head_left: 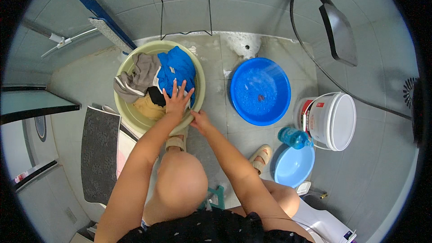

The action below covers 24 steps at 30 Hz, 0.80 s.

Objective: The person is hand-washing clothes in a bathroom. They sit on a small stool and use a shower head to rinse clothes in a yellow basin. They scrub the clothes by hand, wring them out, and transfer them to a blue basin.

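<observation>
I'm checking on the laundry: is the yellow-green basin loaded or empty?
Loaded: the basin holds bunched gray, blue, black and tan clothes; the left hand is spread over them.

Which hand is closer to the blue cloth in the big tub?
The left. The left hand is spread over the near edge of the blue cloth; the right hand is farther away, at the rim of the pale green tub.
</observation>
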Each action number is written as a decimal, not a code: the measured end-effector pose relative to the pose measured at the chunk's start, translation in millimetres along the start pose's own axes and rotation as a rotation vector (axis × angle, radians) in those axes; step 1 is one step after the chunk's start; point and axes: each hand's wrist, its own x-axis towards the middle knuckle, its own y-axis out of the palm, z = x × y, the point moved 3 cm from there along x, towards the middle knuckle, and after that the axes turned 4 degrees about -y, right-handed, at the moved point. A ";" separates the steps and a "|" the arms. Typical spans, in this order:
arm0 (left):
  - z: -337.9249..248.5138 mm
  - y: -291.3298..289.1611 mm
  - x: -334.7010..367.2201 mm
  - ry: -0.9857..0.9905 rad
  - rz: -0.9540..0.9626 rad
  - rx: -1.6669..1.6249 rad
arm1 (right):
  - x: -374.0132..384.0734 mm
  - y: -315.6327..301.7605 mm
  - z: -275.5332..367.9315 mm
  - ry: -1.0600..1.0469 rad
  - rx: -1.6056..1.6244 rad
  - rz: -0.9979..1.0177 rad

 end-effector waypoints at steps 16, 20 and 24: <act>175.3 -55.3 15.6 0.174 -0.205 0.047 | -15.3 -7.8 36.2 -0.045 -0.210 -0.072; 185.0 -37.7 28.6 -0.208 -0.142 0.022 | -13.5 -6.6 41.6 -0.052 -0.255 -0.053; 173.3 -54.2 57.7 -0.416 0.482 -0.179 | -18.5 -3.1 39.4 -0.066 -0.298 -0.096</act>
